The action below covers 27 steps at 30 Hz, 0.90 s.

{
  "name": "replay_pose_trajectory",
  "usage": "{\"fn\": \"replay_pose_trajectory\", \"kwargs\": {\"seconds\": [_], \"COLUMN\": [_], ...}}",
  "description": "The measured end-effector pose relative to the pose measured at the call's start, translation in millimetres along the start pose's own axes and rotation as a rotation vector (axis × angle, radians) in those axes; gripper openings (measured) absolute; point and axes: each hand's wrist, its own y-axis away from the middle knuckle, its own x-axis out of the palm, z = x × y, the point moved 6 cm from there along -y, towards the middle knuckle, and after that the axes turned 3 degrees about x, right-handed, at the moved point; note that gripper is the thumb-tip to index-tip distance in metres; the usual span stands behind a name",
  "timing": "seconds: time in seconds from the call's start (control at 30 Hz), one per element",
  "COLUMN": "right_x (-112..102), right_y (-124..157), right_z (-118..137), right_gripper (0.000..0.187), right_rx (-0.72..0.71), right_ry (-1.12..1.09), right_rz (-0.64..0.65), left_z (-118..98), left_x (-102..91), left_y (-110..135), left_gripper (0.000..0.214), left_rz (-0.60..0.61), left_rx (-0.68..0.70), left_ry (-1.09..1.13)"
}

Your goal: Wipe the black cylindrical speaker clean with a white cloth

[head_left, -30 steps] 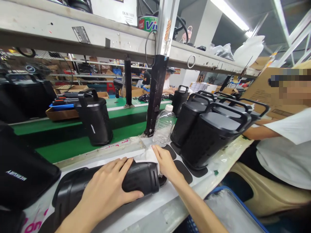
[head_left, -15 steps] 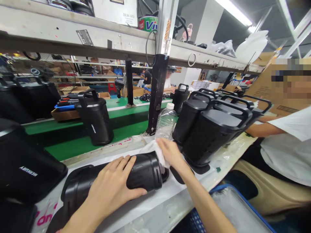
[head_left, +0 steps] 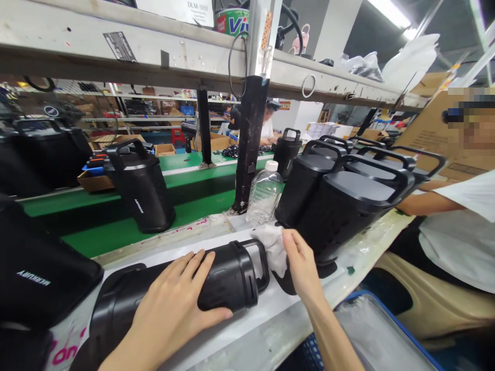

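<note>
A black portable speaker [head_left: 228,275] lies on its side on a white sheet [head_left: 266,314], its carry handle [head_left: 264,265] pointing right. My left hand [head_left: 180,291] grips the speaker's body from above, fingers over the top and thumb along the near side. Just right of the handle, my right hand [head_left: 303,263] pinches a crumpled white cloth [head_left: 270,245]. The cloth hangs apart from the speaker's end panel. Behind the cloth stands a clear plastic bottle [head_left: 265,193] with a white cap.
Several upright black speakers [head_left: 348,206] crowd the right side of the bench. Another speaker [head_left: 141,190] stands on the green conveyor [head_left: 201,193]; a tilted one [head_left: 42,268] is at left. A metal post [head_left: 251,134] supports the overhead shelf [head_left: 174,56]. A co-worker's arm [head_left: 429,198] reaches in from the right.
My right hand has drawn the cloth away from the speaker's handle end, to the right and slightly down. The left hand stays on the speaker. The view has shifted slightly.
</note>
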Motion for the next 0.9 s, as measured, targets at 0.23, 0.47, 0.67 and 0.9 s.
{"fn": "replay_pose_trajectory", "kwargs": {"seconds": [0.23,0.47,0.67,0.9], "right_x": [44.7,31.2,36.9,11.9], "right_y": [12.6,34.6,42.7,20.0], "right_z": [1.6,-42.4,-29.4,-26.9], "right_gripper": [0.039,0.047,0.035,0.038], "right_rx": [-0.144,0.318,0.321,0.138], "right_ry": [-0.038,-0.396,-0.624,-0.624], "right_rz": [0.304,0.085,-0.152,-0.419], "left_z": [-11.9,10.6,25.4,1.5], "left_x": [-1.2,5.9,2.3,-5.7], "left_y": [3.2,17.9,27.7,7.4], "left_gripper": [0.084,0.093,0.109,0.097], "left_rz": [-0.048,0.348,0.429,0.049], "left_rx": [-0.019,-0.157,-0.105,-0.001], "left_ry": [-0.023,0.263,0.353,0.068]}}
